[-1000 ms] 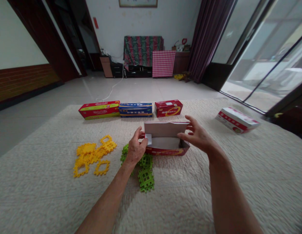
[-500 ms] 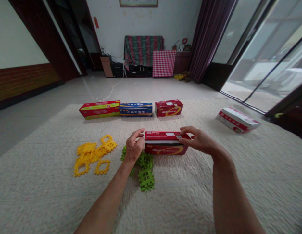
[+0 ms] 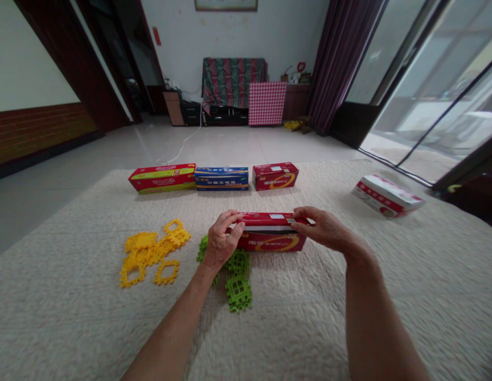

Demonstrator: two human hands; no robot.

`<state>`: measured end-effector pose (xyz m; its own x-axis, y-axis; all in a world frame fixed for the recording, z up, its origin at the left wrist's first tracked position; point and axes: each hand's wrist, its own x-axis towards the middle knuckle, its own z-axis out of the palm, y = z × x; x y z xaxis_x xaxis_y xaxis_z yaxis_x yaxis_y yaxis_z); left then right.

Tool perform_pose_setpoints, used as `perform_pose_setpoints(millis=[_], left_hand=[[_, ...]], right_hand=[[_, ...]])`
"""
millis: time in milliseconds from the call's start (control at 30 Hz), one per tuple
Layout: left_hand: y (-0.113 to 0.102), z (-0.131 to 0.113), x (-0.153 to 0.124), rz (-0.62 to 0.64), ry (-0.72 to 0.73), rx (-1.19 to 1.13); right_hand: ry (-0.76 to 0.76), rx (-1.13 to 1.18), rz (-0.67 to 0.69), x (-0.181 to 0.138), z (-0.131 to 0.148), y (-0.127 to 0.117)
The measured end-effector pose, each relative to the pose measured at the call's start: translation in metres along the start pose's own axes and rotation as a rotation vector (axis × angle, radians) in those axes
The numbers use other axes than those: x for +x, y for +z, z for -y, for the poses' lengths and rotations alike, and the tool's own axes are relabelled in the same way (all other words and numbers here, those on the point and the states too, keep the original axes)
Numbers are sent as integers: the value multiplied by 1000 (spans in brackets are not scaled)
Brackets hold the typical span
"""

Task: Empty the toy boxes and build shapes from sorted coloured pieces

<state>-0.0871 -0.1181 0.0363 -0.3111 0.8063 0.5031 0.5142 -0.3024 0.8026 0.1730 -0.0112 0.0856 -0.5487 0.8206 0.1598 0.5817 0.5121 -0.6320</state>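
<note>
1. Red cardboard is gripped by both hands: a long red box (image 3: 272,237) is laid flat on the quilted cream cover (image 3: 71,317), near the middle of the view. Its lid is lowered almost shut, and a dark slit is left showing under the lid's front edge.
2. The left hand (image 3: 222,244) is curled around the left end of the box, with its fingers laid over the corner of the lid.
3. The right hand (image 3: 323,230) is clamped on the right end, with its fingertips pressed on top of the lid.
4. Green lattice tiles (image 3: 238,288) are scattered just in front of the box's left end and are partly hidden by the left hand.
5. Yellow lattice tiles (image 3: 153,253) are heaped further left, well apart from the box.
6. Three shut boxes are lined up end to end behind it: a red-and-yellow box (image 3: 162,179), a blue box (image 3: 221,179) and a short red box (image 3: 275,176).
7. A white-and-red box (image 3: 384,197) is seen lying askew at the far right.
</note>
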Motion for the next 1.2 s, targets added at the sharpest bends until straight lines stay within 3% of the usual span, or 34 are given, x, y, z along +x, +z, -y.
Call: perform_pose_setpoints(millis=[300,533,767,1200], left_hand=[[-2,13,1,39,97,33],[-14,13,1,179,171,67],[-13,9,2,177,199,100],[-11,11,5,146,364,220]], right_hand=[[-11,-59,13,0,1,-1],[-26,-25,104,-4,2,-5],[-20,64,113,-3,3,-4],[-106,-106,100,-14,17,4]])
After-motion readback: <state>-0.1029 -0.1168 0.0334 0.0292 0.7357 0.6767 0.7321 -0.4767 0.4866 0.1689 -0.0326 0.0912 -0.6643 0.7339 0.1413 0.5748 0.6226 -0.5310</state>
